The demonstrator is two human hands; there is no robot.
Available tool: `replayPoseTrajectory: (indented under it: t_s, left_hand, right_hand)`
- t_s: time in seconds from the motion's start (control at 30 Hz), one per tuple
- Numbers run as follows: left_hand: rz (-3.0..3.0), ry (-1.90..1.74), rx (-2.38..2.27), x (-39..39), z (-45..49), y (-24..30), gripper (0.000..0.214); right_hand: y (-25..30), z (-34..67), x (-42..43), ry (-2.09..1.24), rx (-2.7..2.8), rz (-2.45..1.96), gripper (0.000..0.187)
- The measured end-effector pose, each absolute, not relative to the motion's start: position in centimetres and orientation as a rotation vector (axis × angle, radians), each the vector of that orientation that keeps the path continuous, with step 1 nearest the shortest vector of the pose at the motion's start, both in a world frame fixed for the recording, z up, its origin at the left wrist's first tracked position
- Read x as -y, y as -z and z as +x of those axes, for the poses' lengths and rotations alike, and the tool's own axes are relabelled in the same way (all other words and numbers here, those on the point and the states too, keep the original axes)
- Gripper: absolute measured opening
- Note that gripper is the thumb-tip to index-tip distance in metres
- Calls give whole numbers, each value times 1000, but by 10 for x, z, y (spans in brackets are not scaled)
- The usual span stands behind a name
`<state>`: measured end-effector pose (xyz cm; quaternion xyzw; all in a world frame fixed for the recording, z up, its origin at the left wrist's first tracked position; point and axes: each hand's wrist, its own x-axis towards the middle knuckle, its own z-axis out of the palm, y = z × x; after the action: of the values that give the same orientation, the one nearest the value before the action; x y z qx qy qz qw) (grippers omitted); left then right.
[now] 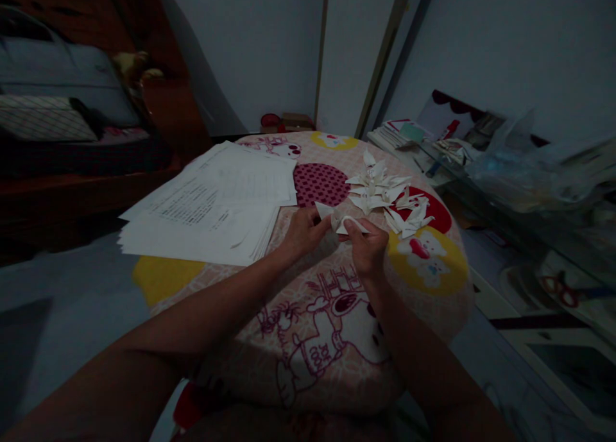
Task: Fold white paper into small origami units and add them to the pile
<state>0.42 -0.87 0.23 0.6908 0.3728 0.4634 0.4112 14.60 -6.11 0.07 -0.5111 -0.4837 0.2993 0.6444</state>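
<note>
My left hand (304, 230) and my right hand (366, 246) are both pinched on one small white folded paper piece (337, 220), held just above a cushion with a cartoon-print cover (332, 314). The left fingers grip its left end, the right fingers its right end. Just beyond my hands lies a pile of several folded white paper pieces (385, 195) on the cushion's far right part.
A stack of printed paper sheets (216, 201) lies on the cushion's left side. Books and papers (409, 134) and clear plastic bags (524, 166) crowd a low shelf at right. Dark furniture (72, 115) stands at left. Red-handled scissors (561, 291) lie at right.
</note>
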Motion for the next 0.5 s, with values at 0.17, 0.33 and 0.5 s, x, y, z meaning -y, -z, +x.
replayPoseTrajectory:
  t_s: [0.17,0.33,0.5]
  left_hand:
    - [1665,-1113,-880,15,9,1,35]
    - [1672,-1117,-882,21,13,2,30]
    - [1825,-1177,-924,25,12,-4,25]
  right_hand:
    - [3,146,60,-670,1118,-1208,26]
    - [0,151,62,-487,1240,-1291,29]
    - [-11,153,67,-178,1439,-1325,29]
